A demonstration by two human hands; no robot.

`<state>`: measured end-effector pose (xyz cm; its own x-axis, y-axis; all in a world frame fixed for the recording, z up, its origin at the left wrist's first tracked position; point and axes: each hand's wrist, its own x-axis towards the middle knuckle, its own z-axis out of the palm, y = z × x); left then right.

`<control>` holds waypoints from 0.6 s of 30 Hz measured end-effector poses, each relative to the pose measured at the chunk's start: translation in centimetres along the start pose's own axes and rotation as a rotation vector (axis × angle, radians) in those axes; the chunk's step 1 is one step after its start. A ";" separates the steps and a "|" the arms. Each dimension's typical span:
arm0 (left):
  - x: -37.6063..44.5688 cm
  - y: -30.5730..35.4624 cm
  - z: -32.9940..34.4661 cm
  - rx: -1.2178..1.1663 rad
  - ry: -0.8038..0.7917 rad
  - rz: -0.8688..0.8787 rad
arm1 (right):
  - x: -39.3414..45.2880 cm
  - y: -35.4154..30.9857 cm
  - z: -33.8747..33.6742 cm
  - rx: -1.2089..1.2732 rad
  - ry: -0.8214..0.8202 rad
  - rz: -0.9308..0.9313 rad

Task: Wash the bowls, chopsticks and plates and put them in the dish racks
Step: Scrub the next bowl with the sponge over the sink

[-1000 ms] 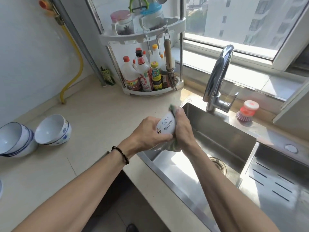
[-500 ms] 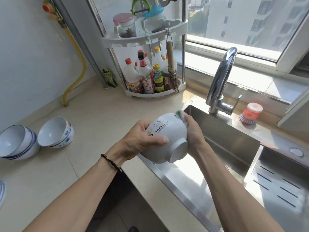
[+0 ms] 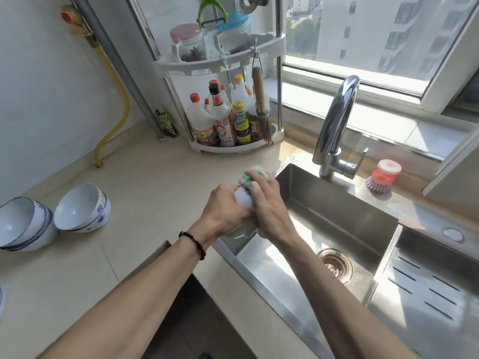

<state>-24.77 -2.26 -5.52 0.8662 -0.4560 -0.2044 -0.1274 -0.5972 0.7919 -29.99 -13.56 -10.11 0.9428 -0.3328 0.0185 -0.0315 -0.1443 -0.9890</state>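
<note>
Gripping a white bowl (image 3: 243, 198) over the near-left corner of the steel sink (image 3: 337, 216), a person curls the left hand (image 3: 224, 212) around its side while the right hand (image 3: 268, 203) clutches a green-and-white cloth (image 3: 252, 176) against it. Only a small patch of the bowl shows between the hands. More bowls (image 3: 80, 208) lie tilted on the counter, well left of the left hand.

A home kitchen by a high-rise window.

A steel sink (image 3: 337, 229) with a curved tap (image 3: 334, 120) is set into a pale stone counter (image 3: 129, 193). A corner rack (image 3: 233, 146) holds sauce bottles (image 3: 223, 120) and spice jars (image 3: 189, 45); a dish brush (image 3: 383, 177) sits on the ledge, rice bowls (image 3: 83, 211) lie on the counter, and apartment blocks (image 3: 375, 27) show outside.
</note>
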 end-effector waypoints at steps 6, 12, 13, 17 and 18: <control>-0.3 0.5 1.0 -0.039 0.072 0.040 | 1.3 -0.2 -0.3 0.239 0.031 0.133; -0.2 -0.1 0.1 -0.058 0.008 0.092 | 2.0 -0.2 -0.7 0.454 0.084 0.291; -0.2 -0.1 0.1 -0.071 0.016 0.085 | 2.2 -0.2 -0.6 0.409 0.078 0.272; 0.6 0.4 -0.3 0.160 0.061 0.056 | 1.2 -0.1 1.4 0.064 0.003 0.119; 0.6 0.5 -0.7 0.182 0.030 0.080 | 1.1 -0.2 1.3 0.139 0.031 0.139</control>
<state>-23.99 -2.35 -4.82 0.8635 -0.4883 -0.1259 -0.2792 -0.6709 0.6870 -28.51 -12.69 -10.10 0.9219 -0.3692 -0.1172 -0.1124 0.0345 -0.9931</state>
